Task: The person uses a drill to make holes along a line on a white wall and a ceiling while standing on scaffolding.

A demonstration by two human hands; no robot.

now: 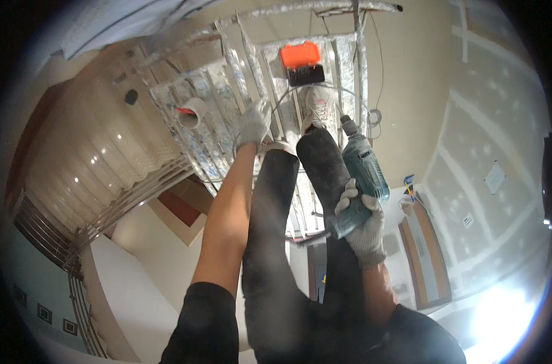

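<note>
My right hand [367,236], in a pale knit glove, is closed round the handle of a teal power drill [367,167] at the right, with the drill's nose pointing up the picture beside my right leg. My left hand [254,124], gloved too, reaches down to the paint-splattered scaffold platform [221,97] beside my shoes. Its fingers are curled near a thin grey cable [342,89] that arcs over the slats; what they hold, if anything, is unclear. An orange-and-black case [300,54] lies at the top of the platform, and a white cylinder [190,115] with red inside is at the left.
I am up on the scaffold, legs in dark trousers. Beyond it at the left are metal railings [124,200] and a stairwell far below. A patched drywall surface [482,133] runs down the right, with a bright light [500,321] at the lower right. A loose cable hangs beside the scaffold.
</note>
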